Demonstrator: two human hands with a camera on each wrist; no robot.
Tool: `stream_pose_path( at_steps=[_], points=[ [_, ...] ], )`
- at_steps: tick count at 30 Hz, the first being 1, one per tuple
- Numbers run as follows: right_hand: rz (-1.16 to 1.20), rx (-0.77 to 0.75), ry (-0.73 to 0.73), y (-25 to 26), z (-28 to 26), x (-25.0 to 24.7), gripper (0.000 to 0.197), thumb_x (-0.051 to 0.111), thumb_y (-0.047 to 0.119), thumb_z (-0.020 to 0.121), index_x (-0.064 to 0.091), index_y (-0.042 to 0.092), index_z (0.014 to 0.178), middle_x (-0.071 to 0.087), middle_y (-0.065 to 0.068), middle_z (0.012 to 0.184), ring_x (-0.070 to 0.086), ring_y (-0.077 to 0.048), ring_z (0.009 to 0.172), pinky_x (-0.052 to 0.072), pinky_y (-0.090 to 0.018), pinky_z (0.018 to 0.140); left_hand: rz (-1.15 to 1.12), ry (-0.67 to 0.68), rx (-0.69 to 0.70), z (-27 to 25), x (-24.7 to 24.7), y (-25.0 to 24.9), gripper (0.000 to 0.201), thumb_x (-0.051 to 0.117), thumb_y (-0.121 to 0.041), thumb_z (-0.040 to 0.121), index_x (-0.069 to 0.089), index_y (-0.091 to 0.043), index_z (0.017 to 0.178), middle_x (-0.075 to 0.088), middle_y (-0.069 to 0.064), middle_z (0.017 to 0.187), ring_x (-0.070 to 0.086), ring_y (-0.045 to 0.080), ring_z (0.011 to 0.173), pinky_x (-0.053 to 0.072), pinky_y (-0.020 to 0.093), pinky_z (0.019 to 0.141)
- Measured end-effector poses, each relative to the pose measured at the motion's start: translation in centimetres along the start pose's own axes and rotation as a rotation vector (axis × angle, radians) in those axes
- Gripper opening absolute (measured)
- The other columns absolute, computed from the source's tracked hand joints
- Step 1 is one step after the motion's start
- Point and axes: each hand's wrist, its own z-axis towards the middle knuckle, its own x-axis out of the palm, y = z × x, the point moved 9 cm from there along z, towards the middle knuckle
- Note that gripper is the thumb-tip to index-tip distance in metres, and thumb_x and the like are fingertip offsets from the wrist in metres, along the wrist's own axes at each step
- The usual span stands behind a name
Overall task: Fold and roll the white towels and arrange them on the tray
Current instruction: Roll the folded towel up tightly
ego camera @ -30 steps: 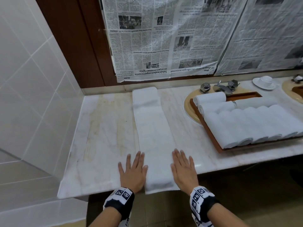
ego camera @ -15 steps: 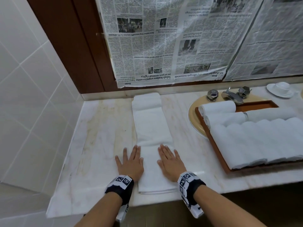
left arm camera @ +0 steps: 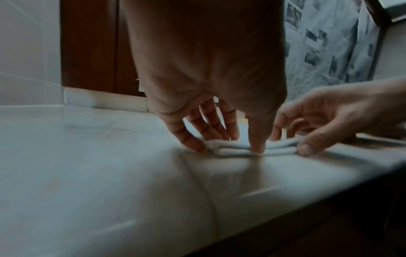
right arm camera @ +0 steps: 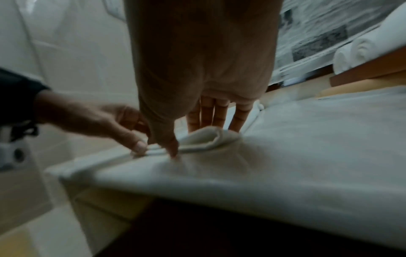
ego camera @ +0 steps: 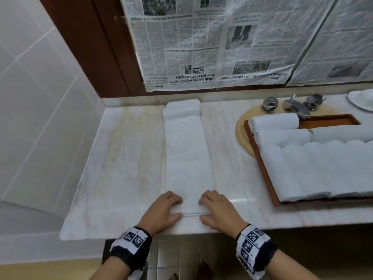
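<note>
A long white towel, folded into a narrow strip, lies lengthwise on the marble counter; its far end is doubled over by the wall. My left hand and right hand both pinch the near end of the strip, fingers curled over the top and thumbs at its edge. The wrist views show that end lifted slightly and starting to curl. A brown wooden tray to the right holds several rolled white towels.
The tray rests over a sink basin with a chrome tap. A white cup and saucer stand at the far right. Newspaper sheets cover the wall behind. White tiles close off the left side.
Both hands went from lying flat beside the towel to curling round its near end, drawn closer together. The camera has moved nearer and lower.
</note>
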Motion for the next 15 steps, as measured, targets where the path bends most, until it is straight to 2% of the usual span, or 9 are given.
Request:
stream_pose_path(
  at_steps=[3,5,7,8,10,12,14,15],
  points=[
    [-0.136,-0.011,-0.073,0.5,-0.1,0.8,0.025,0.07,0.028,0.067,0.066,0.017,0.089,0.06,0.001,0.095,0.06,-0.019,0.08,0.051,-0.029,0.063,0.102,-0.014,-0.021,-0.3,0.7,0.1,0.041,0.056,-0.048,0.079,0.061,-0.03,0.116,0.053,-0.016,0.113,0.052,0.006,0.103,0.049,0.028,0.085],
    [-0.224,-0.034,-0.108,1.2,0.2,0.9,0.024,0.077,0.018,0.057,0.064,0.015,0.077,0.06,-0.001,0.084,0.058,-0.021,0.071,0.048,-0.03,0.056,0.184,-0.029,-0.043,-0.4,0.8,-0.2,0.044,0.049,-0.052,0.079,0.06,-0.032,0.117,0.054,-0.016,0.116,0.052,0.008,0.105,0.049,0.03,0.083],
    [-0.23,-0.012,-0.122,1.3,0.7,0.5,0.018,0.072,0.017,0.058,0.063,0.014,0.073,0.059,-0.002,0.078,0.057,-0.021,0.067,0.047,-0.029,0.054,0.244,-0.036,-0.072,-0.5,1.0,-0.7,0.048,0.043,-0.054,0.078,0.06,-0.031,0.117,0.054,-0.015,0.117,0.052,0.01,0.105,0.049,0.031,0.082],
    [-0.2,-0.001,-0.122,1.3,0.9,0.1,0.011,0.064,0.018,0.062,0.063,0.014,0.072,0.059,-0.002,0.076,0.057,-0.021,0.066,0.047,-0.029,0.054,0.263,-0.038,-0.092,-0.6,0.9,-0.8,0.049,0.041,-0.054,0.078,0.06,-0.03,0.116,0.054,-0.014,0.115,0.052,0.011,0.103,0.048,0.031,0.081],
    [-0.089,0.018,-0.104,1.2,1.2,-0.2,0.018,0.049,0.021,0.074,0.063,0.012,0.079,0.06,-0.003,0.078,0.057,-0.021,0.07,0.05,-0.03,0.058,0.291,-0.037,-0.118,-0.6,0.9,-1.1,0.049,0.038,-0.055,0.076,0.059,-0.027,0.11,0.053,-0.011,0.109,0.052,0.014,0.098,0.047,0.032,0.075],
    [-0.007,0.07,-0.035,0.8,1.3,-0.3,0.021,0.046,0.022,0.088,0.061,0.01,0.097,0.061,-0.006,0.093,0.054,-0.022,0.085,0.043,-0.029,0.071,0.318,-0.024,-0.137,-0.7,1.0,-1.2,0.049,0.035,-0.055,0.074,0.057,-0.025,0.106,0.052,-0.008,0.104,0.051,0.017,0.092,0.045,0.033,0.069],
    [0.048,0.109,0.003,0.5,1.2,-0.4,0.02,0.047,0.024,0.095,0.058,0.011,0.107,0.061,-0.005,0.101,0.05,-0.02,0.089,0.034,-0.027,0.073,0.34,-0.028,-0.151,-0.9,0.8,-1.1,0.043,0.034,-0.051,0.08,0.056,-0.024,0.104,0.053,-0.007,0.102,0.051,0.018,0.091,0.043,0.031,0.067],
    [0.096,0.143,0.008,0.3,1.2,-0.6,0.02,0.048,0.025,0.096,0.058,0.012,0.108,0.062,-0.004,0.1,0.051,-0.019,0.087,0.036,-0.028,0.072,0.328,-0.044,-0.165,-1.0,0.6,-1.0,0.037,0.036,-0.047,0.085,0.057,-0.023,0.105,0.054,-0.006,0.101,0.052,0.018,0.092,0.042,0.031,0.067]
  ],
)
